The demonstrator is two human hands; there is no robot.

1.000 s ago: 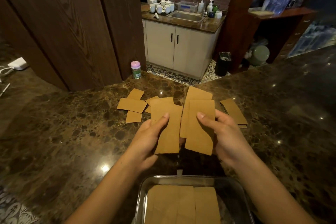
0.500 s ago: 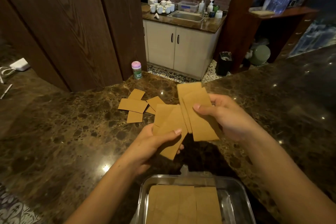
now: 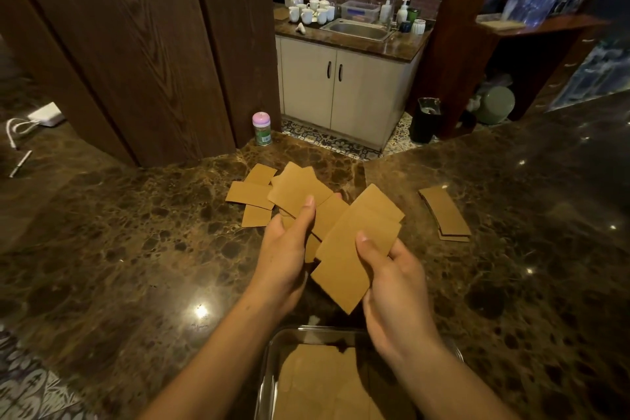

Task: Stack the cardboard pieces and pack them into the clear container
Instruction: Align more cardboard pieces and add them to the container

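Cardboard gathered, stack not yet squared

Left hand [image 3: 288, 249] and right hand [image 3: 392, 278] each clench fanned cardboard pieces [image 3: 354, 249] above the worktop [image 3: 119, 249]. Judged step: stacking. Next, align both bundles, then lower them into the clear container [image 3: 269, 368] at the near edge.

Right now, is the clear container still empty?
No, flat cardboard pieces already lie inside the clear container at the bottom of the view.
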